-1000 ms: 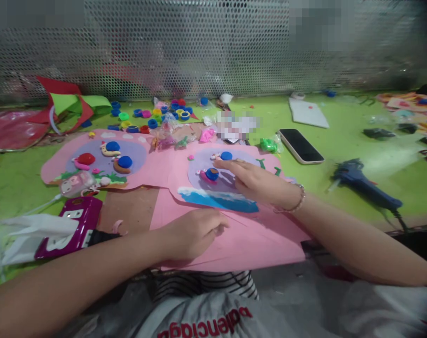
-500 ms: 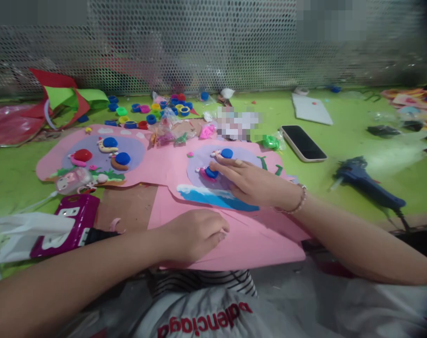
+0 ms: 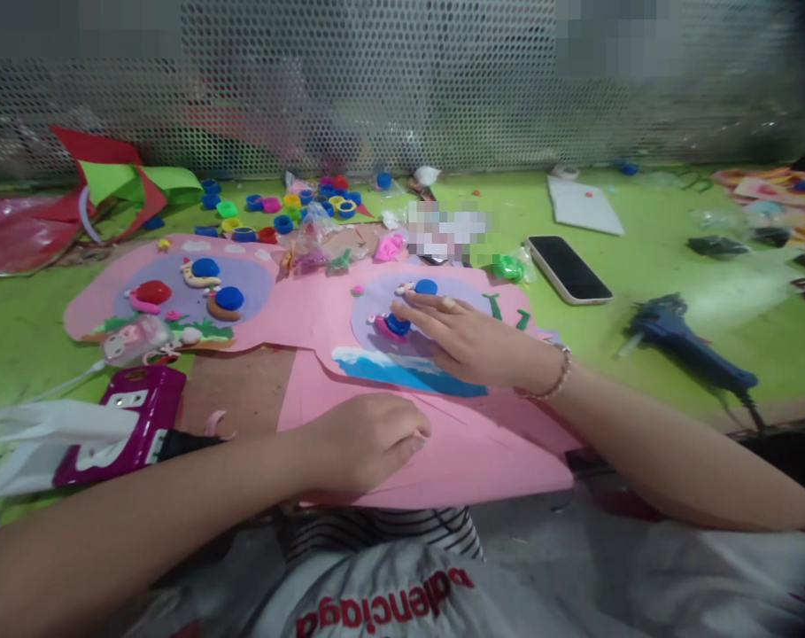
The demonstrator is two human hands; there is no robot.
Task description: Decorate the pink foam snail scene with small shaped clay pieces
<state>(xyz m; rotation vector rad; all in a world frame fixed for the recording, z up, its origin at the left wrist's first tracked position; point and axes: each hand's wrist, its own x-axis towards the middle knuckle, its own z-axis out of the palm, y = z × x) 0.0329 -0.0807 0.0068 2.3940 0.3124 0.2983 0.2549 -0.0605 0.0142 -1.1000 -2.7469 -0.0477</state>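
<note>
My right hand, with a ring and a beaded bracelet, lies palm down with fingers stretched out over the right half of a pink paper cutout. Its fingertips touch or cover the edge of a pink snail figure with a blue bottle-cap shell. Just behind them sits a pale snail figure with another blue cap. My left hand rests closed on a pink paper sheet; a tiny pale bit may show at its fingertips, too small to name. Several more cap-shelled snails, one red, decorate the cutout's left half.
Loose coloured caps and small bags of clay lie behind the cutout. A phone and a blue glue gun are to the right. At left stands a purple power strip. A perforated metal screen closes the back.
Both hands stay in nearly the same place. The whole view has shifted slightly; no object has visibly moved on the table.
</note>
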